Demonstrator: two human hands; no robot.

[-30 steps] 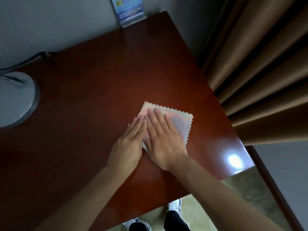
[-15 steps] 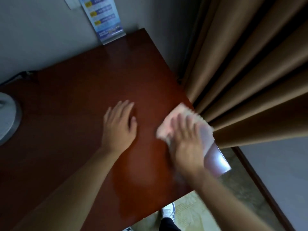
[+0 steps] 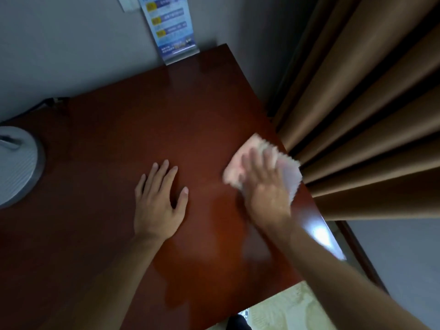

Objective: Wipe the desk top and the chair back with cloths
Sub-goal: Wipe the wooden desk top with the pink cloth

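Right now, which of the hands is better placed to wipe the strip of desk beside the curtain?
Right. The right hand already presses the cloth at that edge, while the left hand lies bare mid-desk.

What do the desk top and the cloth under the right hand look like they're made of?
Desk top: reddish-brown wood or wood veneer with a glossy finish, judging by the bright glare near its right edge. Cloth: thin, pale pinkish fabric with a zigzag-cut edge, possibly microfibre; motion blur leaves the weave unclear.
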